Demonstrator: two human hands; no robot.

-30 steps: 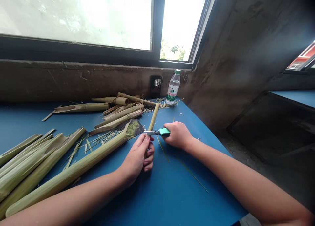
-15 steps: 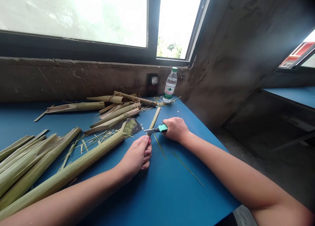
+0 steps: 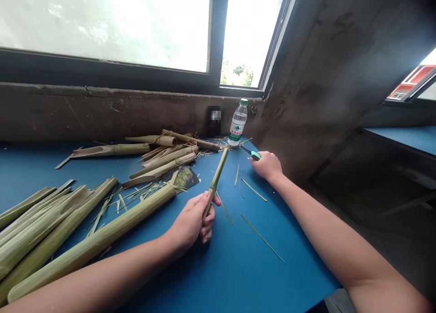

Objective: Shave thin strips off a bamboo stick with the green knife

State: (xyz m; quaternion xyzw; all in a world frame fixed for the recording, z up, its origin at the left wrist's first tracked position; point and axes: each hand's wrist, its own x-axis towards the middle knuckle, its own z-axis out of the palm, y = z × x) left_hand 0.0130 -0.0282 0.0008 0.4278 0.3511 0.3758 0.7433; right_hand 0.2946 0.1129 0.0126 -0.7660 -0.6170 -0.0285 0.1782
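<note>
In the middle of the head view, my left hand (image 3: 192, 220) is closed around the lower part of a narrow green bamboo stick (image 3: 220, 169), which points up and away over the blue table. A thin peeled shaving (image 3: 225, 207) lies beside the stick, close to my fingers. To the right, my right hand (image 3: 269, 166) grips a utility knife (image 3: 255, 156) with a green handle. Its blade points left toward the foot of the water bottle (image 3: 237, 126), apart from the stick. Several thin slivers (image 3: 254, 189) lie on the table between the hands.
A long bamboo pole (image 3: 112, 233) stretches along my left forearm. Split bamboo pieces (image 3: 57, 215) lie at the left, with more bamboo (image 3: 163, 161) toward the wall. Greenish dust covers a dark sheet (image 3: 191, 179). The table's right edge (image 3: 299, 222) runs under my right forearm.
The knife in my right hand has moved off the stick, away and to the right. More of the stick shows above my left hand, and new slivers lie on the table.
</note>
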